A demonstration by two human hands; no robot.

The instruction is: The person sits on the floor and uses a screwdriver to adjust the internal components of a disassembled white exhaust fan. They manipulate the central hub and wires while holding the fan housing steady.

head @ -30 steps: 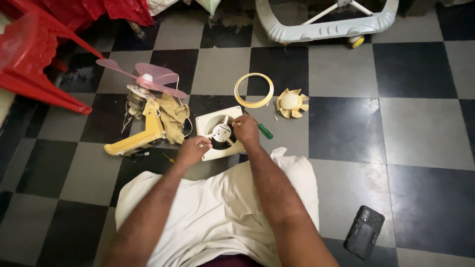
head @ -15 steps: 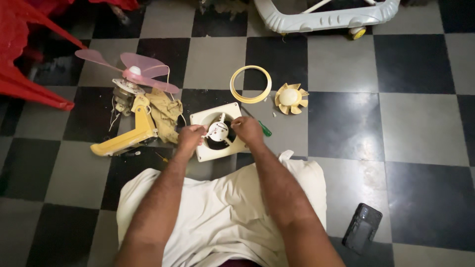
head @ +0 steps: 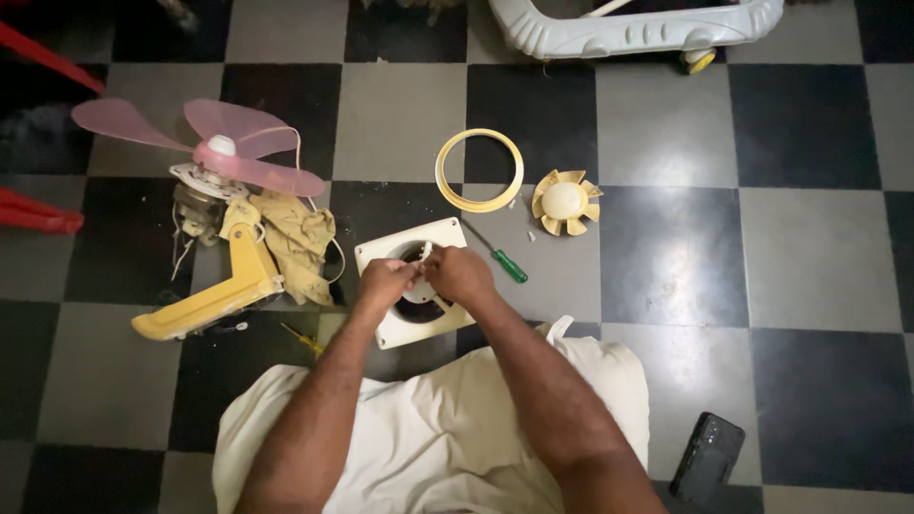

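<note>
Fan housing (head: 388,255) flat on floor (head: 400,114) before me — left hand (head: 383,282) and right hand (head: 459,273) pinched its hub to steady it — screwdriver (head: 495,251), ring (head: 480,170), impeller (head: 565,202) within reach.

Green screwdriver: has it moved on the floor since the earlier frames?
No. The green screwdriver lies just below the yellow ring, right of the white fan frame, as before; only the camera shifted.

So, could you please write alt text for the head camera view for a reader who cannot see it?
Both hands, left hand and right hand, work at the middle of a white square fan frame on a checkered floor. Around it lie a green screwdriver, yellow ring, small yellow fan blade and pink-bladed fan.
</note>
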